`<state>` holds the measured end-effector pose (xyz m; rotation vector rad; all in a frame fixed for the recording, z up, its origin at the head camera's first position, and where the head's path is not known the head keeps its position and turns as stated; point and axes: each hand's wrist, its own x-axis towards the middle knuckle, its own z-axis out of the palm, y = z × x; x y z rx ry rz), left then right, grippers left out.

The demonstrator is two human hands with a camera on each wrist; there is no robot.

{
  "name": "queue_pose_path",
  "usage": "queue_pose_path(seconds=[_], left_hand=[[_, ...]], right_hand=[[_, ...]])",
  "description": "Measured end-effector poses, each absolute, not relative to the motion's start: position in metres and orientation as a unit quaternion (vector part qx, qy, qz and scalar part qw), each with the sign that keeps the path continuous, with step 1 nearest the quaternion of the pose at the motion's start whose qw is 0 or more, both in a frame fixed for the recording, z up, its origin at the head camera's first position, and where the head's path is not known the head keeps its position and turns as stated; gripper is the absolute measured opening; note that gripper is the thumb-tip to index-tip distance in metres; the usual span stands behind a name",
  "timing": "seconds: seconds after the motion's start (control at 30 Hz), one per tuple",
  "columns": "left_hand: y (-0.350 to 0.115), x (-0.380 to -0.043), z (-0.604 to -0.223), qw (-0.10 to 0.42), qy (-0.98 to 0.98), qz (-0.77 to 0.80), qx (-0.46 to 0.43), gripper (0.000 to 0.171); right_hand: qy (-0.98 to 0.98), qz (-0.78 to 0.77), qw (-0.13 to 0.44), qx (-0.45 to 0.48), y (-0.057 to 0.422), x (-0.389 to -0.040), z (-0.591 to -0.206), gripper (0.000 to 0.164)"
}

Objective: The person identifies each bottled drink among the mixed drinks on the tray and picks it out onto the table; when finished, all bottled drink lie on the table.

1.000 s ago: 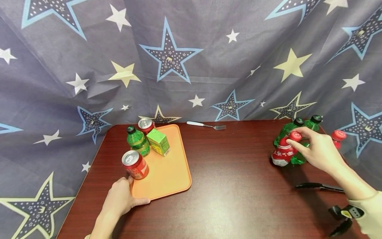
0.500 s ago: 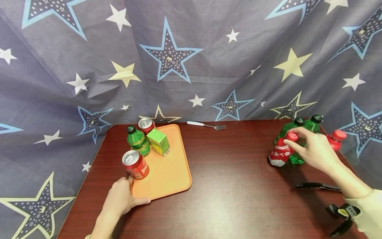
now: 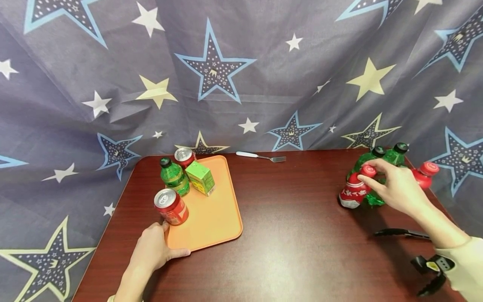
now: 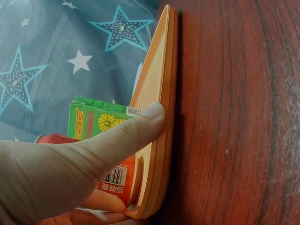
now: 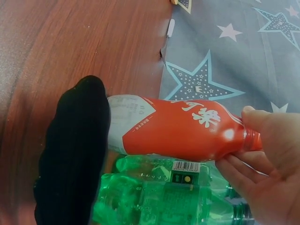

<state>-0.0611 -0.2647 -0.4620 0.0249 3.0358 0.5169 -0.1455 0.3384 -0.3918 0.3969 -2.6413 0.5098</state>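
My left hand [image 3: 151,247] holds the near left corner of the orange tray [image 3: 211,220]. In the left wrist view its thumb [image 4: 140,123] lies along the rim, and its fingers are partly hidden by a red drink can [image 4: 117,180]. On the tray stand that can [image 3: 171,207], a green bottle [image 3: 175,178], a green juice box [image 3: 201,179] and a second red can [image 3: 185,156] at the back. Over on the right, my right hand [image 3: 401,186] pinches a red bottle [image 3: 352,193] by its neck, just under the cap. The bottle tilts; green bottles [image 5: 154,192] are beside it.
Another red bottle [image 3: 423,176] stands right of the green ones. A black-headed utensil [image 3: 394,232] lies nearer me, under the right forearm. At the back edge rests a white-handled fork [image 3: 260,156]. A star-patterned cloth [image 3: 245,75] hangs behind the table.
My right hand has shifted slightly left with the red bottle, showing more of the other red bottle behind it. The left hand and tray stay in place.
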Motion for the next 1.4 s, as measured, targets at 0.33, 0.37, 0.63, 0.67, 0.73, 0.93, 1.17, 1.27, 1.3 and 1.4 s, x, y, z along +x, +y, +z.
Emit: queue_pose_path(seconds=[0.33,0.37,0.63,0.67,0.73,0.93,1.17,1.27,1.3,1.4], left_hand=[[-0.265,-0.059,-0.462,0.027,0.986,0.167,0.005,0.101],[-0.265,-0.059,-0.462,0.028,0.985,0.168,0.005,0.101],[-0.267,-0.059,-0.460,0.031,0.984,0.177,0.000,0.097],[-0.267,-0.059,-0.460,0.031,0.984,0.177,0.001,0.097],[-0.266,-0.060,-0.460,0.032,0.983,0.178,0.002,0.097],[-0.265,-0.060,-0.462,0.032,0.983,0.180,0.003,0.098],[-0.264,-0.060,-0.461,0.027,0.983,0.182,0.008,0.096],[-0.264,-0.060,-0.460,0.027,0.983,0.182,0.009,0.096],[-0.264,-0.060,-0.460,0.027,0.983,0.182,0.009,0.096],[-0.264,-0.060,-0.461,0.026,0.983,0.182,0.009,0.096]], right_hand=[[-0.949,0.175,0.214,0.151,0.338,-0.146,-0.388,0.038],[-0.949,0.175,0.213,0.152,0.337,-0.146,-0.388,0.038],[-0.951,0.180,0.187,0.169,0.332,-0.156,-0.381,0.032],[-0.951,0.181,0.186,0.170,0.331,-0.157,-0.379,0.031],[-0.950,0.184,0.185,0.171,0.328,-0.159,-0.376,0.030],[-0.947,0.209,0.179,0.167,0.315,-0.164,-0.364,0.028],[-0.942,0.226,0.176,0.174,0.296,-0.173,-0.348,0.032],[-0.938,0.238,0.178,0.180,0.287,-0.177,-0.344,0.033],[-0.936,0.243,0.179,0.182,0.283,-0.178,-0.343,0.033],[-0.932,0.257,0.177,0.184,0.271,-0.182,-0.340,0.033]])
